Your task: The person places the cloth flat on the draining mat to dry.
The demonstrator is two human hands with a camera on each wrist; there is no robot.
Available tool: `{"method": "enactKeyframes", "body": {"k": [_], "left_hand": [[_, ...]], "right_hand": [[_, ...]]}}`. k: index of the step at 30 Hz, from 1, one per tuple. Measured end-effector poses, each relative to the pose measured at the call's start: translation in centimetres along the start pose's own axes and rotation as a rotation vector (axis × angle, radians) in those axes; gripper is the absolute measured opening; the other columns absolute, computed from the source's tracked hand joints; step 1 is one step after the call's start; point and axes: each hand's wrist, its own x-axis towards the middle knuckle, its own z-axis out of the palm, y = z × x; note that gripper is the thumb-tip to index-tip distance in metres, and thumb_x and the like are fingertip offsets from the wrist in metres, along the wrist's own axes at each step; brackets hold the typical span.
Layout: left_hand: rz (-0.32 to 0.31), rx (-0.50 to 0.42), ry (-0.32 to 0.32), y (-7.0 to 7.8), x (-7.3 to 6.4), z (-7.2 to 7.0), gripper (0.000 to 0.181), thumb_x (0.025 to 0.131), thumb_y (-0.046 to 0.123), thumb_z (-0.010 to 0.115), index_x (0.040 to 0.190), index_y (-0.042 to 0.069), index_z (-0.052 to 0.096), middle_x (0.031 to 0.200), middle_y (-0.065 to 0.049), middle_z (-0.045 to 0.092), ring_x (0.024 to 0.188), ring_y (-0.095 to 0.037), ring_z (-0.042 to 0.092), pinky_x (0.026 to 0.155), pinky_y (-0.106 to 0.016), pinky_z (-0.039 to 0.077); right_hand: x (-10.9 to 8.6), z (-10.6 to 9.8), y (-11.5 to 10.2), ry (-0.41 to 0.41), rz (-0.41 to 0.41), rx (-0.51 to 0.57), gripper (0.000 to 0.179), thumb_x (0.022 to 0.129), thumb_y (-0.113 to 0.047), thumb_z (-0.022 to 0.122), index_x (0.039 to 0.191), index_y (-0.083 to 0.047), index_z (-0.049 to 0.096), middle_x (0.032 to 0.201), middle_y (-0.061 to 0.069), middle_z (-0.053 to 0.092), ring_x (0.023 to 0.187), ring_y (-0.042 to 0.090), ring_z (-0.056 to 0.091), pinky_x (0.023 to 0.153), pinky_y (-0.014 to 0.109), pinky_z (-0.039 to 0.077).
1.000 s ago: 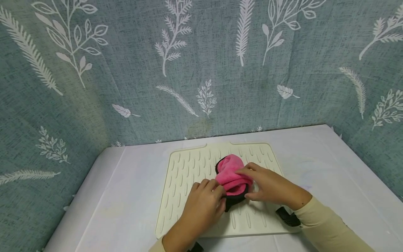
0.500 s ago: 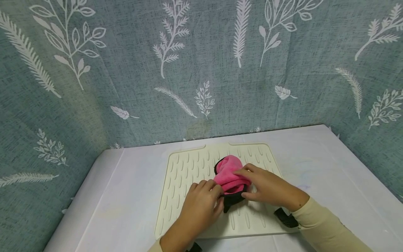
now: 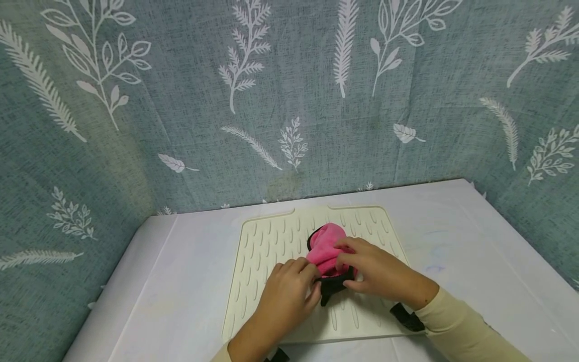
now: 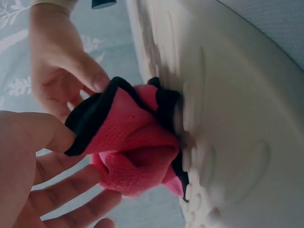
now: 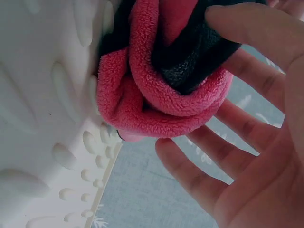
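A pink fleece cloth [image 3: 326,246] with a black border lies bunched up on a cream ribbed mat [image 3: 264,241]. My left hand [image 3: 289,291] pinches the near black edge at its left corner between thumb and index finger; in the left wrist view the other fingers spread below the pink fold. On the far side, my right hand [image 3: 382,269] grips the cloth, thumb on the black edge and fingers on the pink folds. Seen from the right wrist, the border [image 5: 183,61] is turned up beneath the thumb, and the folds [image 5: 166,114] curl round in a loop.
The mat lies on a white-covered table [image 3: 181,281]. Behind and at both sides hangs a blue-green leaf-patterned fabric [image 3: 199,100]. A black strap piece [image 3: 407,318] sits at the right sleeve, another [image 3: 278,355] below the left wrist.
My right hand has shifted slightly left, and its fingers have drawn in over the pink folds. My left hand keeps its pinch on the edge. The cloth has barely moved.
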Motion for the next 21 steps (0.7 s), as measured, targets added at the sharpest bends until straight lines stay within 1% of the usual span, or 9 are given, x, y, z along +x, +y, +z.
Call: {"method": "enactKeyframes", "body": {"k": [5, 8, 12, 15, 19, 21], "left_hand": [[-0.012, -0.028, -0.009, 0.09, 0.08, -0.18, 0.010, 0.083, 0.021, 0.075, 0.082, 0.020, 0.065, 0.083, 0.008, 0.062, 0.075, -0.010, 0.060, 0.066, -0.030, 0.046], [-0.015, -0.040, 0.000, 0.10, 0.12, -0.25, 0.010, 0.083, 0.021, 0.075, 0.082, 0.020, 0.065, 0.082, 0.009, 0.061, 0.074, -0.010, 0.059, 0.065, -0.029, 0.045], [-0.026, -0.047, 0.020, 0.13, 0.20, -0.26, 0.010, 0.082, 0.021, 0.074, 0.082, 0.021, 0.064, 0.080, 0.009, 0.060, 0.072, -0.009, 0.058, 0.063, -0.027, 0.042], [-0.046, -0.047, 0.034, 0.20, 0.22, -0.19, 0.012, 0.081, 0.022, 0.074, 0.083, 0.020, 0.062, 0.080, 0.009, 0.058, 0.071, -0.008, 0.056, 0.062, -0.025, 0.040], [-0.081, -0.029, 0.045, 0.39, 0.07, -0.03, 0.019, 0.080, 0.031, 0.077, 0.084, 0.021, 0.061, 0.079, 0.009, 0.055, 0.069, -0.008, 0.053, 0.061, -0.025, 0.038], [-0.099, -0.008, 0.042, 0.50, -0.04, 0.02, 0.024, 0.078, 0.036, 0.079, 0.084, 0.021, 0.061, 0.079, 0.009, 0.055, 0.069, -0.008, 0.053, 0.063, -0.027, 0.040]], "right_hand": [[-0.01, 0.33, 0.04, 0.065, -0.054, -0.094, 0.023, 0.075, -0.011, 0.085, 0.090, -0.018, 0.068, 0.123, 0.008, 0.062, 0.114, 0.025, 0.061, 0.091, 0.041, 0.054], [-0.04, 0.40, 0.05, 0.095, -0.067, -0.131, 0.021, 0.077, -0.011, 0.084, 0.091, -0.017, 0.070, 0.120, 0.008, 0.063, 0.110, 0.023, 0.063, 0.088, 0.039, 0.055], [-0.15, 0.33, 0.05, 0.120, -0.044, -0.137, 0.019, 0.078, -0.014, 0.085, 0.091, -0.017, 0.070, 0.120, 0.006, 0.064, 0.110, 0.022, 0.064, 0.084, 0.036, 0.056], [-0.19, 0.27, -0.01, 0.133, -0.017, -0.131, 0.018, 0.080, -0.016, 0.083, 0.091, -0.018, 0.069, 0.118, 0.005, 0.065, 0.107, 0.020, 0.065, 0.079, 0.034, 0.056], [-0.10, 0.21, -0.16, 0.148, 0.003, -0.129, 0.017, 0.082, -0.017, 0.081, 0.092, -0.018, 0.068, 0.114, 0.003, 0.066, 0.102, 0.017, 0.065, 0.077, 0.034, 0.056], [-0.02, 0.14, -0.24, 0.156, 0.012, -0.131, 0.016, 0.082, -0.017, 0.081, 0.091, -0.018, 0.068, 0.111, 0.001, 0.066, 0.100, 0.015, 0.065, 0.078, 0.033, 0.057]]}}
